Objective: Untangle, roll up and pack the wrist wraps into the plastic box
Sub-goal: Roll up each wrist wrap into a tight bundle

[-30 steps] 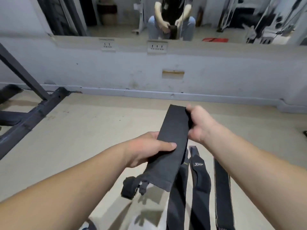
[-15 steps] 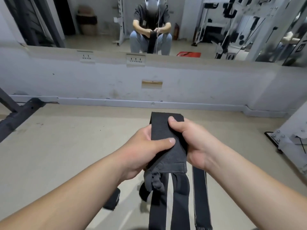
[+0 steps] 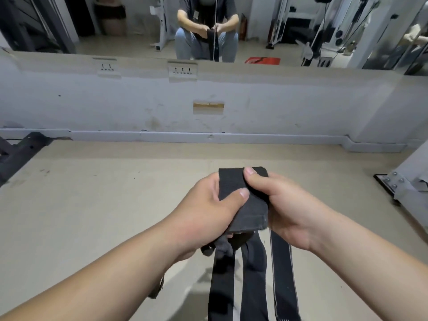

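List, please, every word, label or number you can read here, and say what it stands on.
No text is readable here.
On the folded wrist wrap: plain black, no print shows.
On the rightmost hanging strap: pale marks at its bottom edge, too blurred to read.
On the wall sockets: no legible lettering.

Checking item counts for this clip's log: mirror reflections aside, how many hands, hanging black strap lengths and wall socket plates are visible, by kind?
Hands, both gripping the folded wrist wrap: 2 (left hand, right hand)
Hanging black strap lengths: 3
Wall socket plates: 2
Total: 7
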